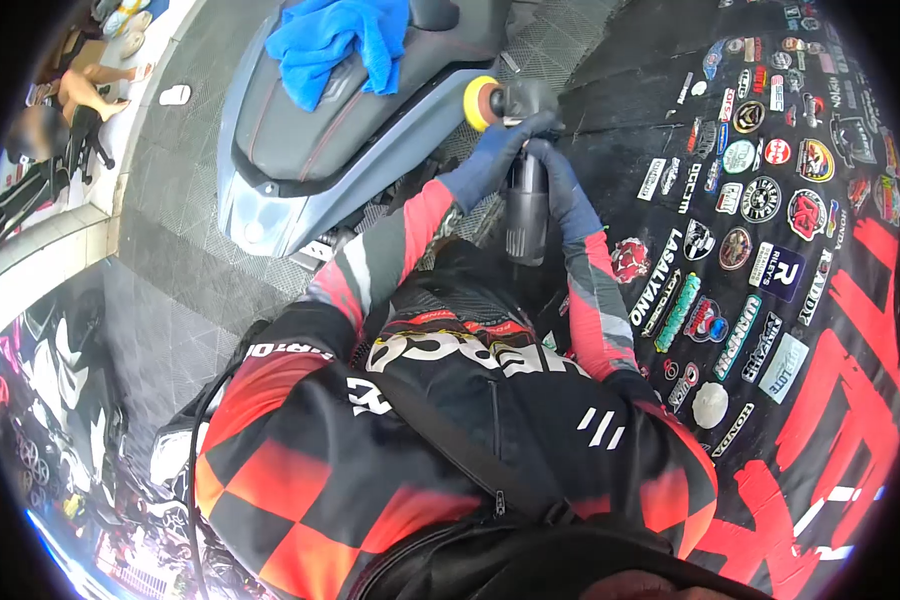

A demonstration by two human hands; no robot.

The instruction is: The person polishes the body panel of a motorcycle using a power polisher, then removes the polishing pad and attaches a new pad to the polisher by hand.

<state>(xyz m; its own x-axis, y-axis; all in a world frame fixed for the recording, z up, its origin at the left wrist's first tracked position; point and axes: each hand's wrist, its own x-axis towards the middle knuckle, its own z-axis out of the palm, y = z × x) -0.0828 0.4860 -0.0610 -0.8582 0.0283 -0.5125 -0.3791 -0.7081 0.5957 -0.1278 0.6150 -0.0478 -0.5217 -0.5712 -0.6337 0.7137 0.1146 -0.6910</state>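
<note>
A black handheld polisher (527, 212) with a round yellow pad (480, 103) is held in front of me, its handle pointing back toward my body. My left hand (502, 158), in a dark blue glove, is closed around the polisher near its head. My right hand (562, 185), gloved the same way, grips the handle from the right side. The pad sits close to the side of the grey motorcycle tail panel (410, 130); I cannot tell whether it touches. On the dark seat (315, 120) lies a crumpled blue towel (340, 45).
A black panel (620, 140) covered with several stickers runs along my right side. Grey floor tiles (160, 290) lie on the left. At the upper left a person (90, 95) is by a pale ledge (45, 260). A white object (175, 95) rests on the floor.
</note>
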